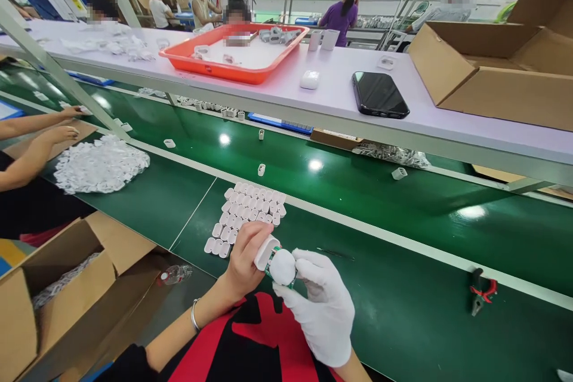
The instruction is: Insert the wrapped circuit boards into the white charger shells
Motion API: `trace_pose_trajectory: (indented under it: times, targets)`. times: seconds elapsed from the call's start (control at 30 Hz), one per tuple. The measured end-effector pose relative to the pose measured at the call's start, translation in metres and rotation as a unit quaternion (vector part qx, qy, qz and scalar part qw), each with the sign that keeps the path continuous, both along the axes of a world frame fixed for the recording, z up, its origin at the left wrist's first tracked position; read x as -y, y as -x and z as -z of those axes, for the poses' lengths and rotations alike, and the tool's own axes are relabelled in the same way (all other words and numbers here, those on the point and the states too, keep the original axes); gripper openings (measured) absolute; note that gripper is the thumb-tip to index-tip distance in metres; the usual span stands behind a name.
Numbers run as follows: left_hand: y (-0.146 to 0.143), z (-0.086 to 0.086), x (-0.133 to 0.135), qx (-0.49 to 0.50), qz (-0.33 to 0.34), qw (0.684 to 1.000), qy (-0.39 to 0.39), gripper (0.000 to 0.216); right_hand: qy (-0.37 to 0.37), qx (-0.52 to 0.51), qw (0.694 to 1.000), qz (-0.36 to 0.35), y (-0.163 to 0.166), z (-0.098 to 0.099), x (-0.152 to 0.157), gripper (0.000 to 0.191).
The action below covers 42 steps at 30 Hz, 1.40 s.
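Observation:
In my bare left hand [246, 256] is a white plastic housing [267, 252], its open end turned to the right. My right hand [324, 304], in a white glove, pinches a green circuit board with a round white part [283, 267] on it. The board sits right at the mouth of the housing; whether it is partly inside I cannot tell. Just beyond my left hand, rows of small white housings [248, 206] stand close together on the green bench [403, 322]. Thin tweezers [335, 253] lie to the right of my gloved hand.
Pliers with red and black handles [482, 292] lie at the right. A raised shelf [331, 86] carries an orange tray [262, 76], a phone [380, 94] and a cardboard box [501, 86]. A co-worker's hands [62, 125] are at the left by a heap of white parts [101, 164].

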<state>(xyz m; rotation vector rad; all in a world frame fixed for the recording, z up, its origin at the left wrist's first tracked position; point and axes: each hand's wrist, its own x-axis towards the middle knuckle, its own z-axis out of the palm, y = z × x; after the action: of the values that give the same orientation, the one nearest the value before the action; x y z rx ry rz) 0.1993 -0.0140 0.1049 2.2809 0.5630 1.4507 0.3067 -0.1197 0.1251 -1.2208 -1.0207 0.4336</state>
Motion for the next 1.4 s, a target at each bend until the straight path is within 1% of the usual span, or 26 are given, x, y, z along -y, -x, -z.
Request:
trace_pose_trajectory:
  times: [0.17,0.3,0.4,0.5,0.67,0.77,0.83,0.87,0.93,0.97,1.03,1.13,1.2,1.27,1.33,1.4]
  targets:
    - [-0.002,-0.002,-0.002,-0.010,0.008,1.000,-0.020,0.052,-0.002,0.073,0.997,0.029,-0.003,0.002,0.000,0.032]
    - [-0.005,-0.003,-0.002,-0.023,0.000,1.000,-0.017,0.054,-0.020,0.163,0.985,0.054,-0.008,-0.002,-0.003,0.035]
    - [-0.006,-0.004,-0.002,-0.033,0.010,0.999,-0.018,0.053,-0.018,0.205,0.977,0.063,-0.013,-0.005,-0.006,0.033]
    - [-0.006,-0.002,-0.003,-0.041,0.009,0.999,-0.021,0.052,-0.007,0.222,0.973,0.058,-0.014,-0.007,-0.008,0.032]
    - [-0.006,0.001,-0.004,-0.051,0.015,0.999,-0.008,0.055,0.002,0.221,0.973,0.073,-0.012,-0.006,-0.009,0.039]
    - [-0.007,0.001,-0.003,-0.042,0.031,0.999,0.011,0.056,0.017,0.208,0.977,0.052,-0.012,-0.006,-0.010,0.039]
    - [-0.008,0.002,-0.003,-0.030,0.046,0.998,0.034,0.054,0.038,0.175,0.983,0.032,-0.012,-0.007,-0.010,0.037]
    - [-0.009,0.003,-0.003,-0.023,0.052,0.997,0.049,0.053,0.051,0.138,0.989,0.023,-0.012,-0.007,-0.011,0.037]
    - [-0.010,0.004,-0.002,-0.010,0.055,0.995,0.079,0.051,0.077,0.027,0.997,-0.002,-0.012,-0.008,-0.012,0.039]
    - [-0.011,0.005,-0.002,-0.005,0.057,0.994,0.093,0.051,0.089,-0.037,0.995,-0.021,-0.012,-0.008,-0.013,0.041]
    - [-0.013,0.006,-0.001,0.003,0.068,0.991,0.114,0.052,0.116,-0.148,0.980,-0.065,-0.010,-0.007,-0.019,0.044]
    - [-0.014,0.007,0.002,0.003,0.082,0.988,0.130,0.050,0.151,-0.249,0.951,-0.102,-0.007,-0.002,-0.029,0.048]
    - [-0.015,0.007,0.004,-0.004,0.083,0.987,0.141,0.046,0.171,-0.287,0.938,-0.093,-0.003,0.002,-0.034,0.048]
    - [-0.015,0.008,0.005,-0.008,0.080,0.983,0.164,0.043,0.183,-0.304,0.932,-0.074,0.000,0.004,-0.036,0.046]
    - [-0.015,0.009,0.007,-0.002,0.086,0.977,0.197,0.041,0.183,-0.293,0.936,-0.067,0.000,0.007,-0.035,0.045]
    - [-0.015,0.009,0.009,0.015,0.104,0.963,0.247,0.041,0.179,-0.256,0.947,-0.078,-0.007,0.013,-0.033,0.044]
